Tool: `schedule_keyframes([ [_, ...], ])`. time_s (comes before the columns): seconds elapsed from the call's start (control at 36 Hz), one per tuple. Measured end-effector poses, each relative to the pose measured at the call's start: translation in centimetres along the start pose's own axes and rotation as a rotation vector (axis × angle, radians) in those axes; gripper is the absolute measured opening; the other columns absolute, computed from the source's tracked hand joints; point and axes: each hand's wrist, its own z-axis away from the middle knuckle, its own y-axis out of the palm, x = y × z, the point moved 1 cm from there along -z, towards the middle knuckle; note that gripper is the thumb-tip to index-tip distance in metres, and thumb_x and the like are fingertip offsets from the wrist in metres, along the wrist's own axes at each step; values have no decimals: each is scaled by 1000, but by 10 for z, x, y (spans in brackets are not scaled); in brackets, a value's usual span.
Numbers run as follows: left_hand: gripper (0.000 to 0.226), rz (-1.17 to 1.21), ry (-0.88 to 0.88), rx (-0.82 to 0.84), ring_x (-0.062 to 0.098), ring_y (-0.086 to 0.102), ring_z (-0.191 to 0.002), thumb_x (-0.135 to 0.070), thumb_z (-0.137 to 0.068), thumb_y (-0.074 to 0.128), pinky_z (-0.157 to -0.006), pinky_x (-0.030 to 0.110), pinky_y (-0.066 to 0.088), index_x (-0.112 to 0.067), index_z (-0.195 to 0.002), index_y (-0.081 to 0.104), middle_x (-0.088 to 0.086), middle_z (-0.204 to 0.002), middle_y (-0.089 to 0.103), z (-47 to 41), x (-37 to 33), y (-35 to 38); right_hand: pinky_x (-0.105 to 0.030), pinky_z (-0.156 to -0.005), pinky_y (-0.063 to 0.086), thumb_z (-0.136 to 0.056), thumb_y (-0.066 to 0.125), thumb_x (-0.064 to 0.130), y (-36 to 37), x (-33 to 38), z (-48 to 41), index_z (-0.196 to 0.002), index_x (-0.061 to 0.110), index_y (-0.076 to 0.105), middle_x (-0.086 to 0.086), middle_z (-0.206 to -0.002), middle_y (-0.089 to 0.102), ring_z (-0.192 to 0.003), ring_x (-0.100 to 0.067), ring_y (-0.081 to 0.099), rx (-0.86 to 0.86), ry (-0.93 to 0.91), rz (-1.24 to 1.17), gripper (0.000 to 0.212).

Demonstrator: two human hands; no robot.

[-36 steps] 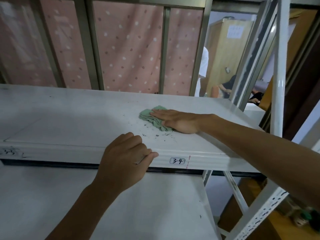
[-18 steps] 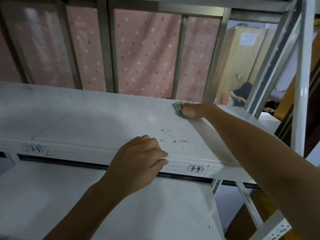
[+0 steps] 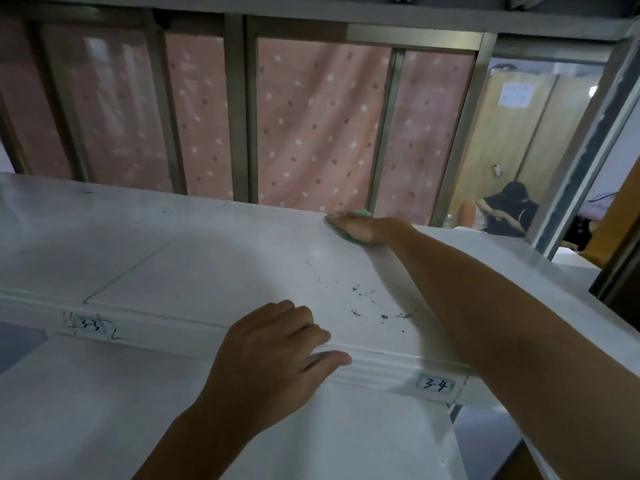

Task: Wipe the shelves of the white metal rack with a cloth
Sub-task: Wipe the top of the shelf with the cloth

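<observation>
A second ago the right hand [image 3: 370,230] was pressing the crumpled green cloth [image 3: 362,213] near the front edge of the flat white metal shelf [image 3: 207,265]. Now the cloth is at the shelf's back edge, toward the right end, in front of the pink dotted curtain [image 3: 311,133]. The stroke has run the depth of the shelf, front to back. The right hand lies flat on the cloth with fingers stretched out, pressing it down rather than gripping it. Only slivers of green show around the palm.

The left hand [image 3: 273,348] is where it was, on the front edge of the same shelf. Its fingers are curled over the top and the thumb is hooked against the lip, apparently to brace the person.

The stroke has not lifted everything. A scatter of dark gritty specks [image 3: 356,311] sits near the front edge, between the left hand and the right forearm, just behind the handwritten "3-4" label [image 3: 435,385]. It looks as though the cloth passed beside them or shed them. That patch probably needs another pass, and the left half of the shelf likely still needs wiping.
</observation>
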Motion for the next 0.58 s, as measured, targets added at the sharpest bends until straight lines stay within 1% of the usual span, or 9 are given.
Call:
schedule_keyframes([
  [0.03,42,-2,-2,5,14,60,-63,-53,-95,72,-58,29,52,-16,-78,78,-6,-72,67,-1,-1,0,-35,-86,44,-93,24,74,2,9,4,-83,35,58,9,-74,53,-78,-16,50,-6,-21,-59,53],
  [0.06,42,1,-9,10,14,60,-63,-54,-94,72,-57,28,52,-16,-77,78,-7,-71,67,-1,-1,-1,-29,-71,41,-101,29,62,2,16,6,-76,28,55,7,-65,48,-65,-16,43,12,-29,-115,49],
  [0.08,42,6,-21,14,13,61,-62,-55,-93,72,-56,28,52,-16,-77,78,-7,-71,67,-2,-1,-1,-27,-67,40,-105,29,52,3,21,9,-78,19,58,3,-65,50,-61,-15,43,43,-20,-162,51],
  [0.11,43,9,-36,18,12,61,-62,-56,-91,71,-55,27,52,-17,-76,79,-8,-70,67,-3,-2,-2,-27,-75,43,-106,26,50,2,24,11,-89,10,63,-4,-74,58,-67,-19,51,81,-28,-169,57],
  [0.17,43,3,-61,27,9,60,-61,-58,-88,71,-53,24,50,-18,-74,79,-10,-69,67,-6,-3,-4,-34,-103,36,-104,21,57,2,28,10,-129,6,56,-19,-123,63,-112,-32,60,115,-48,-145,67],
  [0.25,43,-29,-64,49,7,60,-60,-60,-86,70,-53,19,47,-19,-74,80,-11,-69,69,-8,-6,-6,-41,-116,15,-102,18,62,7,39,18,-156,24,25,-6,-162,24,-149,-26,23,140,-66,-69,67],
  [0.31,44,-47,-62,63,7,62,-61,-60,-87,69,-55,18,48,-19,-75,81,-10,-71,71,-6,-6,-6,-44,-122,4,-100,19,63,14,42,20,-158,33,11,6,-166,7,-152,-18,8,173,-167,-12,66],
  [0.42,42,-38,-93,62,9,63,-63,-58,-88,70,-54,26,53,-19,-76,81,-10,-72,72,-4,-7,-6,-35,-121,-5,-107,29,36,16,42,32,-159,30,14,11,-165,3,-151,-10,-1,295,-303,-4,54],
  [0.58,36,-62,-138,95,11,64,-67,-54,-88,71,-53,31,55,-20,-78,81,-10,-75,71,-1,-10,-8,-21,-116,1,-108,31,21,13,42,73,-156,29,25,17,-163,10,-149,-2,3,433,-386,-123,50],
])
